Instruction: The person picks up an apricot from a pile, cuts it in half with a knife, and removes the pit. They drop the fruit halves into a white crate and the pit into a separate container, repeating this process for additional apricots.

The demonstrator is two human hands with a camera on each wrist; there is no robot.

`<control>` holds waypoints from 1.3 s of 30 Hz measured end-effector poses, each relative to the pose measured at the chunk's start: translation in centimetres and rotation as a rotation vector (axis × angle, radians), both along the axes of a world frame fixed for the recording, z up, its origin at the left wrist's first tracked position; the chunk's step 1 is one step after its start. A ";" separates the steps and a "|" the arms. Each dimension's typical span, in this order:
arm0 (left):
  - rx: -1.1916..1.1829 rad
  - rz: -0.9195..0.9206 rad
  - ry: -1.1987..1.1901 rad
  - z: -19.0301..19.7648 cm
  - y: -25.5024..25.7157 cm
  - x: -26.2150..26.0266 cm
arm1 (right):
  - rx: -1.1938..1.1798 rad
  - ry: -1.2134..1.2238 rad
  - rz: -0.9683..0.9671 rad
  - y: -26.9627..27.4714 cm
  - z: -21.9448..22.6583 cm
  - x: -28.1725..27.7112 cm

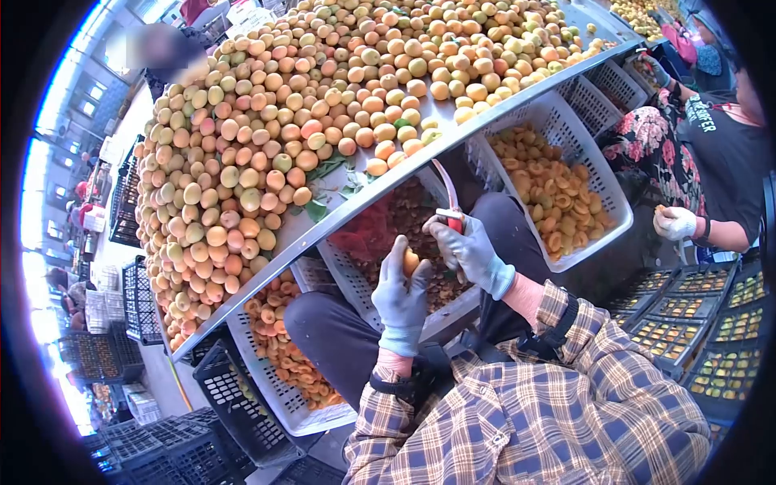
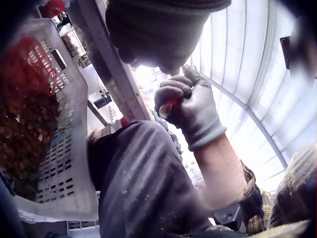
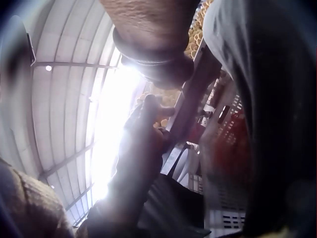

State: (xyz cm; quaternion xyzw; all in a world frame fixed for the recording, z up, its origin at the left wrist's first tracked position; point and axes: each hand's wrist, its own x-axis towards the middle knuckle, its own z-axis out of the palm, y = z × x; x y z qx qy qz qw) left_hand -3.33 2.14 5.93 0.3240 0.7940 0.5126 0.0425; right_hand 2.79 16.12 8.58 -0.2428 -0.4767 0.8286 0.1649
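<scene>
In the head view my gloved left hand (image 1: 402, 295) holds a whole apricot (image 1: 411, 260) between thumb and fingers, above a white crate (image 1: 449, 317) of brown pits. Beside it, a little higher, my gloved right hand (image 1: 477, 250) grips a red-handled tool (image 1: 455, 222) with a pale, curved length rising toward the table edge. The left wrist view shows the right hand (image 2: 198, 111) with fingers curled round the red handle (image 2: 174, 101); the left hand (image 2: 153, 34) is dark overhead. In the right wrist view the left hand (image 3: 148, 114) is blurred against bright light.
A metal-edged table (image 1: 323, 230) heaped with apricots (image 1: 242, 162) stands ahead. Crates of apricot halves (image 1: 558, 190) stand right and left of my knees. Red mesh (image 1: 364, 230) lies in the pit crate. Another worker (image 1: 719, 145) sits at right, near stacked black trays (image 1: 675, 311).
</scene>
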 end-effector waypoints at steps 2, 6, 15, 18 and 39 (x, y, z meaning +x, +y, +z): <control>0.421 0.049 -0.431 0.5 -0.2 -0.3 | -0.083 0.023 0.039 0.4 -1.3 0.1; 0.238 0.424 -0.278 7.9 -4.1 -1.0 | -0.122 0.026 0.140 1.6 -1.4 1.0; -1.070 0.500 0.440 7.6 -16.7 -7.3 | -0.283 -0.001 0.189 3.1 -2.5 0.0; -0.549 0.264 0.120 9.4 -8.4 -10.7 | -0.325 -0.064 0.179 3.3 -2.2 -0.2; -0.471 -0.145 -0.326 0.1 4.9 -22.6 | -0.290 -0.093 0.178 3.7 -1.7 0.0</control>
